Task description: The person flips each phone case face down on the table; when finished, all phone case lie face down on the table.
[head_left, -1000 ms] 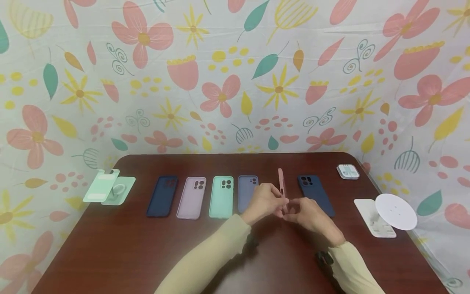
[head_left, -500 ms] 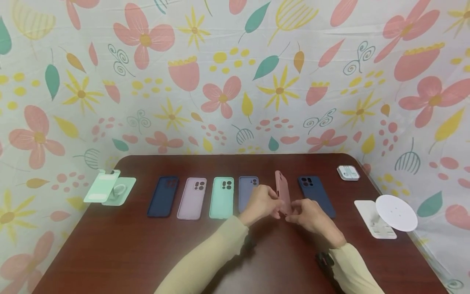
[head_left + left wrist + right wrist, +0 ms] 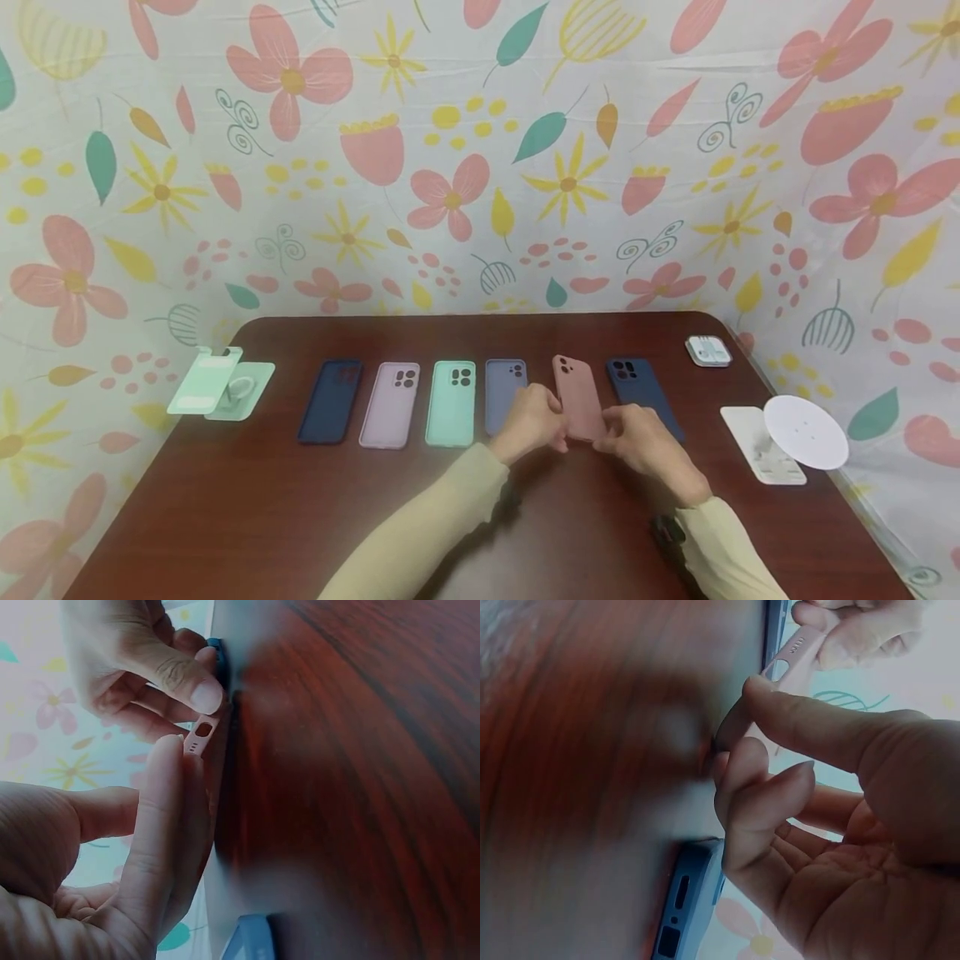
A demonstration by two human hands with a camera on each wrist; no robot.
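Pink phone case (image 3: pixel 579 402) — slim, with rounded corners.

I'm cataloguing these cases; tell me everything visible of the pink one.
The pink case looks matte and rubbery, with rounded corners, camera holes by its far left corner and an oval opening beside small holes in its near edge. Left hand and right hand hold its near end; it tilts, left side raised, between the grey-blue case and a dark blue one.
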